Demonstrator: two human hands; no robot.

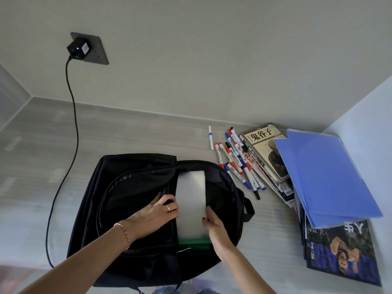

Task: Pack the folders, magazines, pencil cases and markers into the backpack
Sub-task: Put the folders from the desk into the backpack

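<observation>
- Lying flat on the grey desk [63,134], a black backpack [131,183] has its main compartment unzipped, the opening running down its middle.
- A frosted white pencil case [192,200] sits inside the opening, long side pointing toward 12 o'clock; a green item [194,243] peeks from under its 6 o'clock end, and I cannot tell what that is.
- The left hand [157,211] rests at 9 o'clock of the case, fingers curled over the edge of the backpack's flap and gripping the fabric, holding the opening apart. A gold ring shows on one finger and a thin bracelet on the wrist.
- The right hand [214,225] holds the case at its 4 o'clock corner, thumb on top of the lid and the other fingers tucked beneath, out of sight.
- A cluster of red, blue and black markers [237,162] lies on the desk at 2 o'clock of the backpack, just beside it; one white marker [210,137] lies apart at 12 o'clock of the cluster.
- At 3 o'clock of the markers a stack of magazines [265,149] fans out, with blue folders [326,172] overlapping its right part, and more magazines [343,253] show beneath the folders at 6 o'clock.
- A black charger [78,48] sits in a wall socket at 11 o'clock, its cable [72,115] trailing down along the backpack's left side.
</observation>
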